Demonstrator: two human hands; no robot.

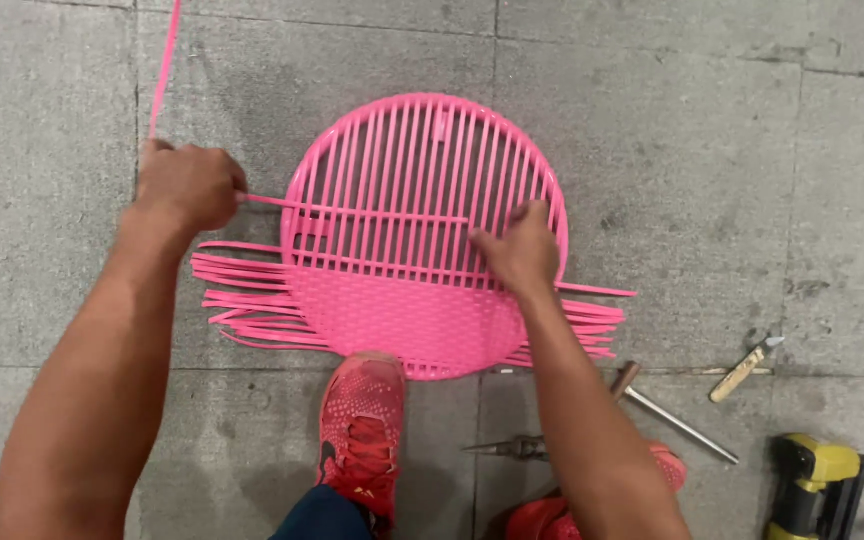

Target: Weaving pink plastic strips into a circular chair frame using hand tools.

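Two hands, left hand [187,185] and right hand [520,245], weave one pink strip [352,210] through one round frame [432,130].

Both forearms are bare to the bottom edge of the view, with no sleeves, watch or bands showing, and the left hand [187,185] at ten o'clock and the right hand [519,247] near the centre wear no gloves or rings. At six o'clock a red knitted sneaker [362,430] with red laces and a dark mark on its side covers one foot, above a sliver of dark blue trouser leg [324,516]. A second red sneaker [552,518] shows partly at five o'clock.
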